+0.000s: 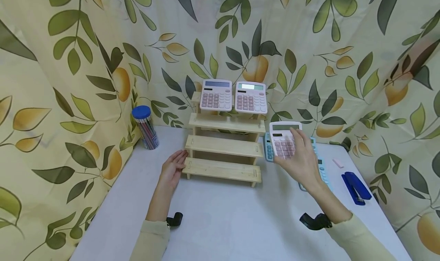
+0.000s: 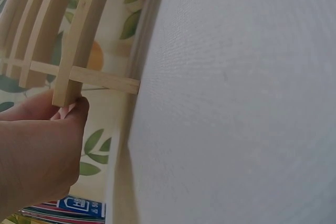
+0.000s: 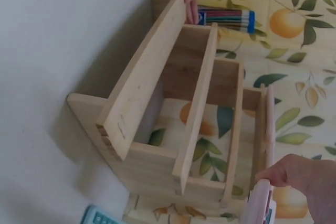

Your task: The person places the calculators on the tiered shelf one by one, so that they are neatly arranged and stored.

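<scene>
A pale wooden stepped rack [image 1: 225, 145] stands on the table. My left hand [image 1: 173, 167] grips the left end of its lowest board [image 2: 65, 85], with fingertips curled at the end in the left wrist view. In my right hand [image 1: 302, 163] is a white-and-pink calculator [image 1: 282, 142], held tilted between thumb and fingers just right of the rack. Two similar calculators, one on the left [image 1: 215, 95] and one on the right [image 1: 251, 97], lean side by side on the top tier. Blue calculators [image 1: 269, 148] lie on the table, partly hidden behind my right hand.
A blue-lidded tub of pencils [image 1: 148, 131] stands at the back left of the white table [image 1: 220, 219]. A blue stapler [image 1: 355, 188] and a small pink piece [image 1: 338, 162] lie to the right. A leaf-patterned curtain [image 1: 220, 31] hangs close behind.
</scene>
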Action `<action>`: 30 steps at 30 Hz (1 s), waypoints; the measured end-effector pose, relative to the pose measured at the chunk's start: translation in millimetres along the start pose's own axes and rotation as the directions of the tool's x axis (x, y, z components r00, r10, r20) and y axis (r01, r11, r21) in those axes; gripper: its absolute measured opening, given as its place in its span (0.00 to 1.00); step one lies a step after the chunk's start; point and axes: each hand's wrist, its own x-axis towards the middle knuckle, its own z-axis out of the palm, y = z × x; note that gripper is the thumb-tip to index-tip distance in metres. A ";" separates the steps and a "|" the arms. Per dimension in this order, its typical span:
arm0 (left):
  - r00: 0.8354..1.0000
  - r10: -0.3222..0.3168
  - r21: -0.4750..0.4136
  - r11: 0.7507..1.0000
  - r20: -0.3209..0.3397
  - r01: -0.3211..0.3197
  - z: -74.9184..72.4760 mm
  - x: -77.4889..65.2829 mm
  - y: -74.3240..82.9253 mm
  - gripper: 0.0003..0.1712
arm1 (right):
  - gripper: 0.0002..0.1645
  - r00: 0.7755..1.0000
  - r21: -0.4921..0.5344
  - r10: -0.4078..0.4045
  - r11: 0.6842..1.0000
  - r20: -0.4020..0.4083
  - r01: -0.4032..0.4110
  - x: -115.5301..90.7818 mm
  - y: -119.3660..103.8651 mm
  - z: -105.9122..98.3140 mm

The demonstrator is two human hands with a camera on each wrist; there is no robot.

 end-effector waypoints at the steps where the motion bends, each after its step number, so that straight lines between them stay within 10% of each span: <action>1: 1.000 0.002 0.001 1.000 -0.001 -0.002 0.0 0.1 0.1 0.46 | 0.63 1.000 -0.002 -0.004 1.000 0.002 0.004 1.0 -1.1 -0.1; 30: 1.000 0.012 0.002 1.000 -0.025 -0.012 -0.3 1.3 -1.0 0.46 | 0.60 0.993 0.012 -0.111 0.994 0.036 0.111 17.5 -38.1 20.4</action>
